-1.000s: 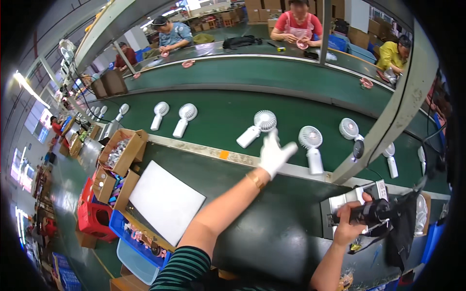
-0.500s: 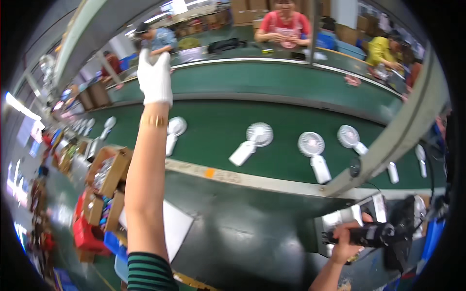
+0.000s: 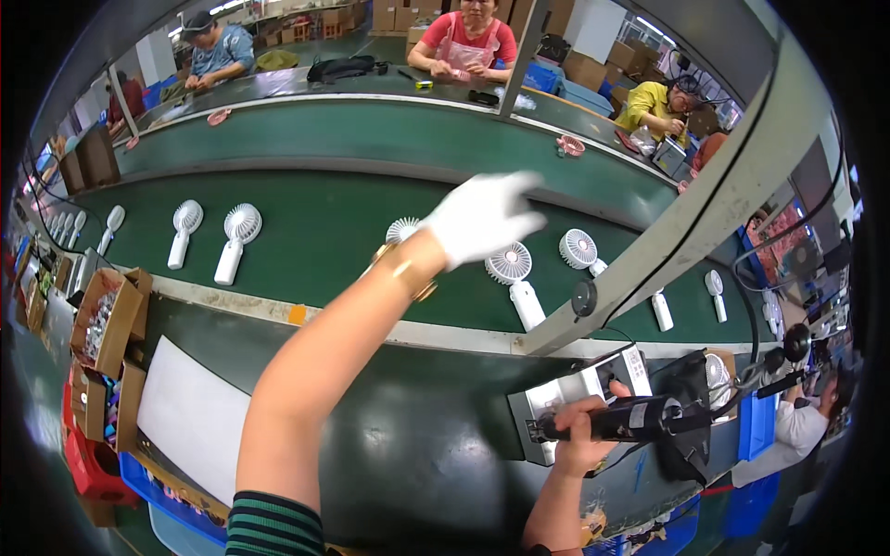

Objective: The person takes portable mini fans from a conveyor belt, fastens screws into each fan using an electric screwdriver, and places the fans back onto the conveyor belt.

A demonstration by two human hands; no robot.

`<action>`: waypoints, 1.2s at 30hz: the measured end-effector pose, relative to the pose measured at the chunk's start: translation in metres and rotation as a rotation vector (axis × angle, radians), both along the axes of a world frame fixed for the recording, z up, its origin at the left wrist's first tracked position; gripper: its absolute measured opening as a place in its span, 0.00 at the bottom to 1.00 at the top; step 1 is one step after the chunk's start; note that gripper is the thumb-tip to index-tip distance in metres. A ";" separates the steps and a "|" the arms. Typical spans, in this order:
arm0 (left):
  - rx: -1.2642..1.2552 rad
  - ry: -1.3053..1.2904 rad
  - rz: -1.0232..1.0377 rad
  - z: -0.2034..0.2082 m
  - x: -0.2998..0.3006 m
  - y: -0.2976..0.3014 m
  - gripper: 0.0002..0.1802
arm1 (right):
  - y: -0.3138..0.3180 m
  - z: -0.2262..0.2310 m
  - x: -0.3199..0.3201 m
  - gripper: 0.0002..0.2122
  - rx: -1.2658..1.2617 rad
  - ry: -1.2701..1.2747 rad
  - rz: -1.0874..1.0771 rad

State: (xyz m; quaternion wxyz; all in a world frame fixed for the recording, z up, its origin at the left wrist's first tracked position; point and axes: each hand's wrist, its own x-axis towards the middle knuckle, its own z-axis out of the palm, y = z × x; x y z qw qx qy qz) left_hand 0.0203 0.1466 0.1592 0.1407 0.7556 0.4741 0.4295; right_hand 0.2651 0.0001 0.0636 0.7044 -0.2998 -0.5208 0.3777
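My left hand [image 3: 487,221], in a white glove, reaches over the green conveyor belt [image 3: 324,241] with its fingers apart and nothing seen in them. Its wrist partly covers a white handheld fan [image 3: 402,229], and a second white handheld fan [image 3: 509,265] lies just below its fingers. I cannot tell whether the glove touches either. At the lower right, my bare right hand [image 3: 582,434] is wrapped round a black electric screwdriver [image 3: 635,419], held sideways over a silvery metal fixture [image 3: 542,398] on the bench.
More white fans [image 3: 243,224] lie along the belt. A slanted metal post [image 3: 667,222] rises beside the fixture. At left are a white sheet [image 3: 190,417], cardboard boxes of parts [image 3: 104,320] and a red stool [image 3: 88,459]. Co-workers [image 3: 464,42] sit across the belt.
My left hand has swung from the far left to the right, over the middle of the belt. The view has turned rightward. My right hand keeps its grip on the electric screwdriver.
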 end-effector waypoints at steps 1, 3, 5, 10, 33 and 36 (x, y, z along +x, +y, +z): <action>0.015 0.119 0.187 -0.037 -0.017 -0.002 0.28 | 0.000 0.002 -0.002 0.29 -0.016 -0.014 0.012; -0.161 0.274 0.509 -0.096 -0.042 -0.011 0.27 | 0.000 -0.001 0.002 0.29 -0.029 0.002 -0.002; -0.348 0.319 0.689 -0.130 -0.065 -0.022 0.27 | 0.000 0.000 0.003 0.30 -0.053 -0.014 -0.001; -0.469 0.416 0.660 -0.174 -0.075 -0.032 0.21 | -0.005 -0.007 0.007 0.29 -0.109 -0.036 -0.021; -0.990 -1.476 -0.123 -0.175 0.098 -0.229 0.09 | -0.015 -0.003 -0.017 0.21 -0.134 0.120 0.216; -1.012 -1.483 -0.133 -0.179 0.108 -0.233 0.11 | -0.019 -0.004 -0.017 0.21 -0.140 0.142 0.237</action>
